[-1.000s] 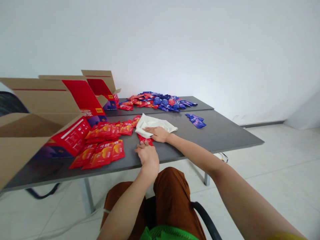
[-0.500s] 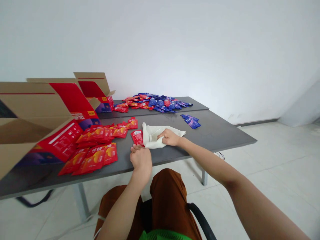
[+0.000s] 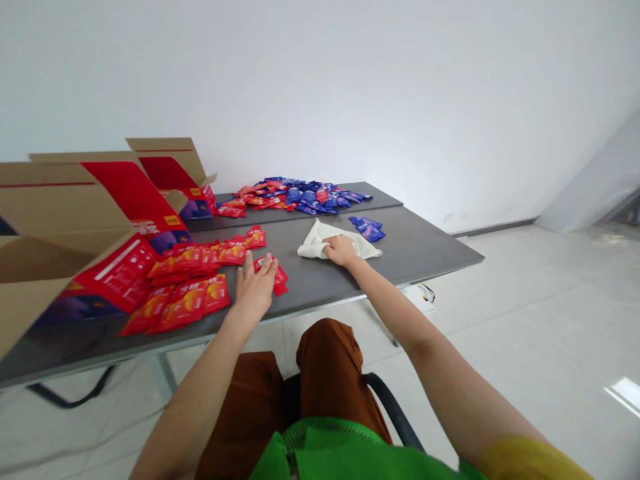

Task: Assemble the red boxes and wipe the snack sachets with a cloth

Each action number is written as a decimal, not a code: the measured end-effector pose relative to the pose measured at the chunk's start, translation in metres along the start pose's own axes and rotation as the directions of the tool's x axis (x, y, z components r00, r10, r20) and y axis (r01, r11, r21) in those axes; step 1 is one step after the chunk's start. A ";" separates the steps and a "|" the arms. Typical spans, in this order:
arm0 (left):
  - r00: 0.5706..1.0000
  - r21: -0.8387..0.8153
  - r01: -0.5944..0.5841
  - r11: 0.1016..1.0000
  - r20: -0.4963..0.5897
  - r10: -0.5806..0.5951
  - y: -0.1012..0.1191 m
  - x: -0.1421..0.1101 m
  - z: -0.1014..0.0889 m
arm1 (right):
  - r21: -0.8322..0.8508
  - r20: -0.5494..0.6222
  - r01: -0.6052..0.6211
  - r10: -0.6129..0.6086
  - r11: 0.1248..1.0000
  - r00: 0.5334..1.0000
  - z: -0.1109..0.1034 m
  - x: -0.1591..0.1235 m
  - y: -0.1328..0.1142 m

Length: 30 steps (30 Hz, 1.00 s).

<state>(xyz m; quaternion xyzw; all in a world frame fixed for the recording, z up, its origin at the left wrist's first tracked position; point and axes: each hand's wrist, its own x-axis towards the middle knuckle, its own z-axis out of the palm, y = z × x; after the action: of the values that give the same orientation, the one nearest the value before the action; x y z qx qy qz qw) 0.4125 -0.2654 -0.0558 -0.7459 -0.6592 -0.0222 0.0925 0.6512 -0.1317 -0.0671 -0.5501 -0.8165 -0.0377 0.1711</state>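
Observation:
My right hand [image 3: 341, 251] has its fingers bunched into a white cloth [image 3: 314, 235] that lies crumpled on the dark grey table. The cloth spreads out on both sides of the hand. Over the table's front edge reaches my left hand [image 3: 255, 287], fingers stretched out and holding nothing. Just right of its fingertips lies a loose red sachet [image 3: 281, 277], partly covered by the hand. Left of that hand, red sachets with an orange print [image 3: 189, 303] are laid in overlapping rows. A few blue-purple sachets [image 3: 369, 229] rest to the right of the cloth.
Open cardboard boxes with red and purple printing [image 3: 120, 270] stand at the left, their flaps jutting out. A mixed heap of red and blue sachets [image 3: 310, 195] lies at the back by the wall. The grey table's [image 3: 425, 243] corner is at the right.
My right hand has pushed the white cloth away from me, closer to the blue sachets. My left hand has moved left with fingers now spread, and more of the red sachet shows.

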 end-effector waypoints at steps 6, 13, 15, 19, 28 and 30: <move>0.986 0.019 -0.061 0.998 0.156 0.057 -0.013 0.023 0.006 | -0.003 -0.014 0.019 -0.019 1.000 1.000 0.002 0.003 0.001; 0.992 0.081 0.055 0.995 -0.118 -0.045 0.008 -0.006 0.005 | -0.031 0.010 0.043 -0.042 0.999 0.999 0.005 0.006 0.004; 0.981 0.040 0.124 0.991 -0.152 -0.117 0.009 -0.015 0.005 | -0.035 0.013 0.050 -0.049 0.998 0.999 0.004 0.007 0.004; 0.931 -0.099 0.280 0.955 -0.217 -0.295 0.007 -0.024 0.000 | -0.030 0.007 0.057 -0.057 0.998 0.998 0.004 0.008 0.005; 0.655 -0.228 0.698 0.679 -0.180 -0.734 -0.020 -0.011 -0.012 | -0.005 0.022 0.034 -0.034 0.999 0.999 0.001 0.006 0.003; 0.674 -0.245 0.658 0.713 -0.231 -0.702 -0.021 -0.013 -0.013 | -0.003 0.033 0.033 -0.033 0.999 0.999 0.001 0.006 0.003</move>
<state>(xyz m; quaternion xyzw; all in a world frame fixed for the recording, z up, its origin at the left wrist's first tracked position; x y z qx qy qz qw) 0.3908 -0.2782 -0.0431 -0.4379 -0.8632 -0.2174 0.1260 0.6516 -0.1248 -0.0664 -0.5372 -0.8282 -0.0328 0.1562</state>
